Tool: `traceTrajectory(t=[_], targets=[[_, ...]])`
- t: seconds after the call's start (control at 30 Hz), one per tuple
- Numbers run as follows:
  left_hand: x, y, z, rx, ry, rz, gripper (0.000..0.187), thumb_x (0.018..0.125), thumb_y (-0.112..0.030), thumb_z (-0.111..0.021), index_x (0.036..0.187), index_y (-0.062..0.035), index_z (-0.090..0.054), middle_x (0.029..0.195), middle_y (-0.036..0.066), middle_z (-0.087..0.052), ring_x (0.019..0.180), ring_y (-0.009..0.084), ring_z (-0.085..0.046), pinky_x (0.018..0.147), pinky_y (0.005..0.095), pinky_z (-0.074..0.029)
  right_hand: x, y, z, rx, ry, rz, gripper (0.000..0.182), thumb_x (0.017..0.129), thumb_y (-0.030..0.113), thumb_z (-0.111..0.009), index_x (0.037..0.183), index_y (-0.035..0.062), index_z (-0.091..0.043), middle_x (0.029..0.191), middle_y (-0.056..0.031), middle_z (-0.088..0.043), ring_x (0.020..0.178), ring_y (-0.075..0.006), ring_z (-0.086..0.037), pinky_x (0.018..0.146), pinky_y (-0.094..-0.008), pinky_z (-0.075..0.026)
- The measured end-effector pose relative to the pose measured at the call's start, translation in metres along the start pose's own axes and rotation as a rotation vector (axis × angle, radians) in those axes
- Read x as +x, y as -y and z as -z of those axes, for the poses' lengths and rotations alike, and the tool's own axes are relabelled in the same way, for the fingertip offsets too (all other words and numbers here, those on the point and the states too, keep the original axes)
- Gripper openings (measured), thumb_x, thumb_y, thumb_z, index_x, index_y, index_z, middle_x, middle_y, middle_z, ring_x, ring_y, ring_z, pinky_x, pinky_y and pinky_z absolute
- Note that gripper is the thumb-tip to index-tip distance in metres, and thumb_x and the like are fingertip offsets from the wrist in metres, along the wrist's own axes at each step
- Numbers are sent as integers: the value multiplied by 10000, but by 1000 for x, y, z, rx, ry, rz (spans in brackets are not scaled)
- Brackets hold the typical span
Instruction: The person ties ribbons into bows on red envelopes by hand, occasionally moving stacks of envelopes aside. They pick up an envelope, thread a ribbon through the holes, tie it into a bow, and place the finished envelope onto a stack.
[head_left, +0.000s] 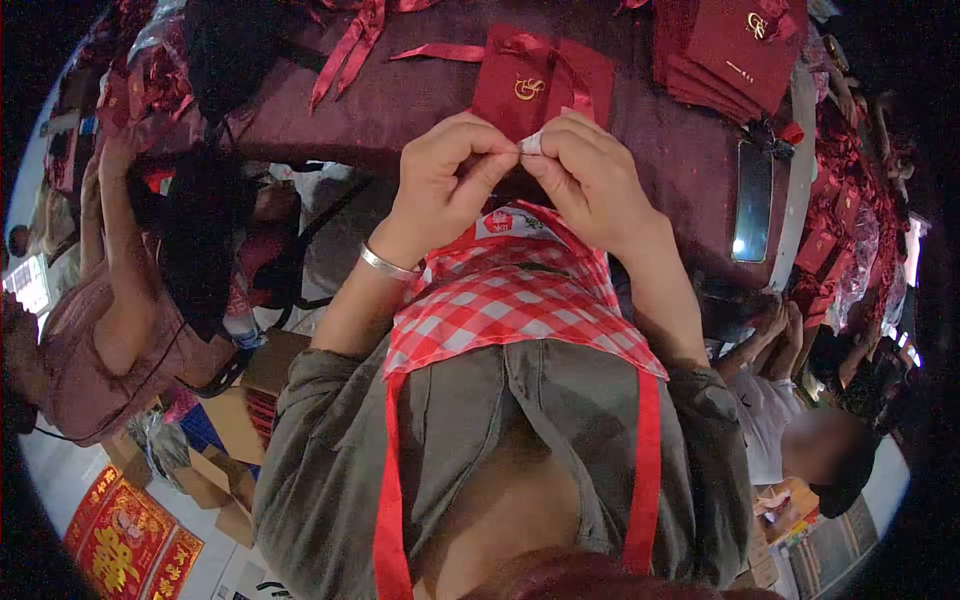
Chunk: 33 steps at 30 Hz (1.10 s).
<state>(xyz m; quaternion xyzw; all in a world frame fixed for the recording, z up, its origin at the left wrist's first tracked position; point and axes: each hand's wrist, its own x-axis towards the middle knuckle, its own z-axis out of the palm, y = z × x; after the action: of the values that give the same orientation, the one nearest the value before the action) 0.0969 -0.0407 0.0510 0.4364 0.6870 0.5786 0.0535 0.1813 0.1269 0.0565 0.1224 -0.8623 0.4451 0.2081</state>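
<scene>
My left hand and my right hand meet above the table's near edge, thumb and forefinger pinched on each. Their fingertips almost touch; what sits between them is too small to make out. Something white, like tape or a scrap of paper, shows at my right forefinger's tip. Just beyond the hands lies a dark red pouch with a gold monogram. A red ribbon trails from it to the left, and another strip of ribbon crosses its right part.
A dark red cloth covers the table. Several red pouches are stacked at the back right, with a phone near the right edge. More ribbon lies back left. People sit on both sides; cardboard boxes stand on the floor at left.
</scene>
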Motion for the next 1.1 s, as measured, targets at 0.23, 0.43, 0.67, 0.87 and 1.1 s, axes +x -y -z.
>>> traceTrajectory(t=[0.23,0.43,0.67,0.87,1.1], targets=[[4,10,-4,-29,6,65,114,794,-48,-656,895,-11,-619,820,93,-612,727,170,-591,641,268,-469,5,-8,6,-123,14,-4,95,834,65,-587,878,-12,-551,818,-157,-565,763,-334,-551,667,-379,-452],[30,42,-9,468,117,-86,377,738,-147,-717,1088,-66,-599,1086,123,-605,1006,319,-567,852,394,-470,32,-25,20,-330,-284,61,107,869,112,-566,924,20,-561,935,-149,-619,906,-326,-586,758,-396,-481],[16,57,-45,774,276,32,394,808,-261,-629,1192,-203,-561,1333,-3,-469,1287,216,-365,989,605,-301,76,52,88,-79,-723,133,194,939,137,-524,998,-47,-548,882,-141,-623,774,-180,-606,652,-298,-534],[20,61,-44,727,210,41,300,790,-219,-635,1084,-165,-611,1216,5,-556,1220,204,-438,971,570,-345,99,44,82,-269,-589,233,212,950,159,-508,988,-49,-520,882,-166,-630,613,-138,-539,536,-248,-468],[60,76,-33,360,-160,127,194,796,-113,-629,983,-64,-617,910,163,-619,847,321,-613,744,376,-496,98,47,78,-68,-539,301,210,955,162,-494,979,-46,-500,803,-153,-601,551,-129,-480,491,-255,-415]])
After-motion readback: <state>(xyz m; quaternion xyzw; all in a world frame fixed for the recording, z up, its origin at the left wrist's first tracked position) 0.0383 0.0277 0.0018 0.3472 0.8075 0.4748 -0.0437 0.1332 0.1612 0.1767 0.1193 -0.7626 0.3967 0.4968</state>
